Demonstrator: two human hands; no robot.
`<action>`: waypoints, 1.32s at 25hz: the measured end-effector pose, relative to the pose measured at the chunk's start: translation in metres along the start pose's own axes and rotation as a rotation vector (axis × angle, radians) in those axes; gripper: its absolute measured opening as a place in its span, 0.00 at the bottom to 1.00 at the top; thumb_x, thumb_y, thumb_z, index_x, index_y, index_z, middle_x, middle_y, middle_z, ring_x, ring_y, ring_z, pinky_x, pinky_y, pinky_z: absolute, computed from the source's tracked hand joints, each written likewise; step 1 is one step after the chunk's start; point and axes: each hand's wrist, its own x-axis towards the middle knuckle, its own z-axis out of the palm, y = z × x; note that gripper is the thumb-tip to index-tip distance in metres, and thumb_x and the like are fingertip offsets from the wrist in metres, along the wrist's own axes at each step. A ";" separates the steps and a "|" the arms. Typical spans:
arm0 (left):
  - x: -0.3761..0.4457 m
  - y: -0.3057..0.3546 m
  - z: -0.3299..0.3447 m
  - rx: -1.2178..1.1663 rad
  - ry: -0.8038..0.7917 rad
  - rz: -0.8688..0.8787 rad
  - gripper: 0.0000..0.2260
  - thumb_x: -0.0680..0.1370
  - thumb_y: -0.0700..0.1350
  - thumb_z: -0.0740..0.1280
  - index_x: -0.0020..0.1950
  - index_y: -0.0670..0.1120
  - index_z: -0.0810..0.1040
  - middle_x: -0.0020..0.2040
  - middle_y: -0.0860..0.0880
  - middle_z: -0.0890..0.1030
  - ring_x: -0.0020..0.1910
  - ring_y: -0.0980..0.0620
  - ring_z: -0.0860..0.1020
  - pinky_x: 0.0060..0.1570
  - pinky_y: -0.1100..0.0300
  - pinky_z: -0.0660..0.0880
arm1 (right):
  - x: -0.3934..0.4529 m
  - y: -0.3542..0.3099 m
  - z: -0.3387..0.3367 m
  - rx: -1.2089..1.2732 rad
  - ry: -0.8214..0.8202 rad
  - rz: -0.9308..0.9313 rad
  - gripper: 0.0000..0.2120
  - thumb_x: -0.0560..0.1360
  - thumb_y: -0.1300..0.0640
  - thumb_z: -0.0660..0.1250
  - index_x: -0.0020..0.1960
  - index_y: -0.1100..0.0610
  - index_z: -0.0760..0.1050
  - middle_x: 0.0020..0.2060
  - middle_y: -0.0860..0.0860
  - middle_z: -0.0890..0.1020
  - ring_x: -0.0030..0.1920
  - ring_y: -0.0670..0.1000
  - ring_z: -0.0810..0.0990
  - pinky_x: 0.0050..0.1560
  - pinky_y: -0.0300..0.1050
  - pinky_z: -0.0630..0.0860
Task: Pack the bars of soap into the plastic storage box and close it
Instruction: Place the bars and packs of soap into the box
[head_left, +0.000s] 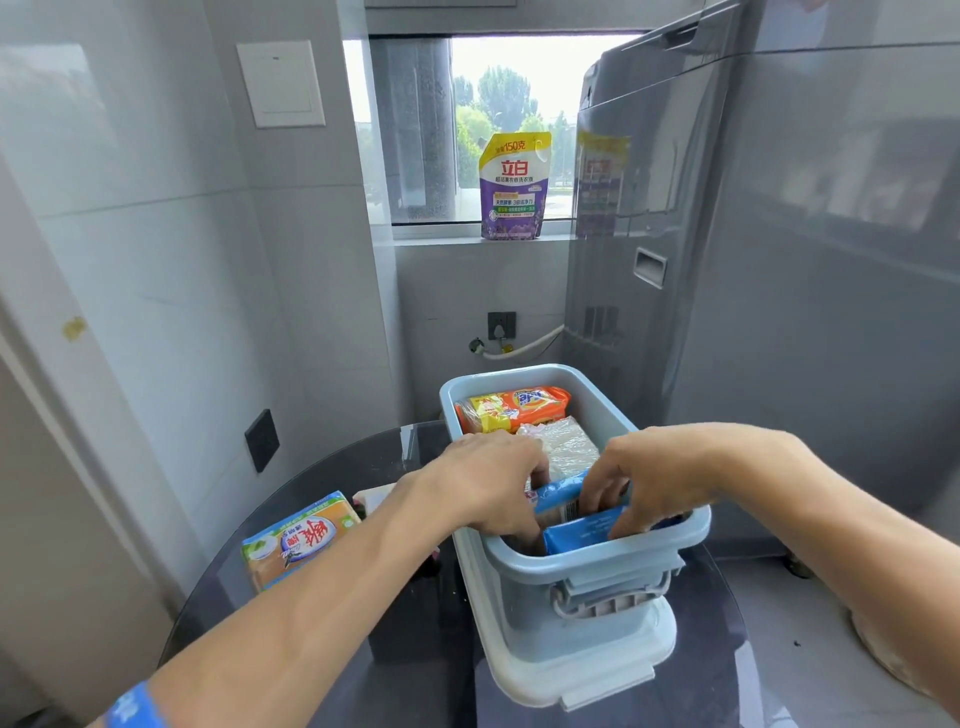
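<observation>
A light blue plastic storage box stands open on a round dark glass table, resting on its white lid. Inside lie an orange soap pack, a clear-wrapped bar and blue-wrapped bars. My left hand reaches into the box's near end, its fingers curled down around a blue pack. My right hand also dips in, with its fingers pinching the blue-wrapped bars. A green and orange soap pack lies on the table to the left of the box.
A washing machine stands at the right with its lid raised. A purple detergent pouch sits on the window sill. Tiled walls close in on the left. Behind the green pack lies a small pale item.
</observation>
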 end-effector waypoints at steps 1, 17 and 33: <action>0.000 0.003 0.002 0.013 0.024 0.003 0.17 0.69 0.52 0.74 0.57 0.53 0.78 0.49 0.53 0.79 0.48 0.51 0.76 0.47 0.55 0.74 | 0.002 -0.004 -0.004 -0.018 -0.051 0.006 0.14 0.71 0.49 0.72 0.56 0.40 0.79 0.49 0.37 0.82 0.49 0.46 0.80 0.51 0.42 0.77; -0.012 -0.017 -0.009 -1.320 0.629 -0.247 0.09 0.77 0.47 0.71 0.54 0.45 0.78 0.46 0.45 0.85 0.40 0.50 0.82 0.41 0.54 0.80 | -0.044 0.020 0.007 0.672 0.457 -0.131 0.09 0.73 0.56 0.74 0.52 0.55 0.81 0.46 0.54 0.86 0.48 0.55 0.84 0.52 0.53 0.80; -0.086 -0.107 0.093 -0.410 0.015 -0.498 0.18 0.74 0.50 0.64 0.63 0.56 0.67 0.50 0.51 0.79 0.42 0.55 0.78 0.35 0.58 0.71 | 0.007 -0.005 0.041 1.304 1.079 0.249 0.14 0.77 0.52 0.64 0.61 0.50 0.71 0.48 0.49 0.83 0.31 0.47 0.85 0.20 0.39 0.73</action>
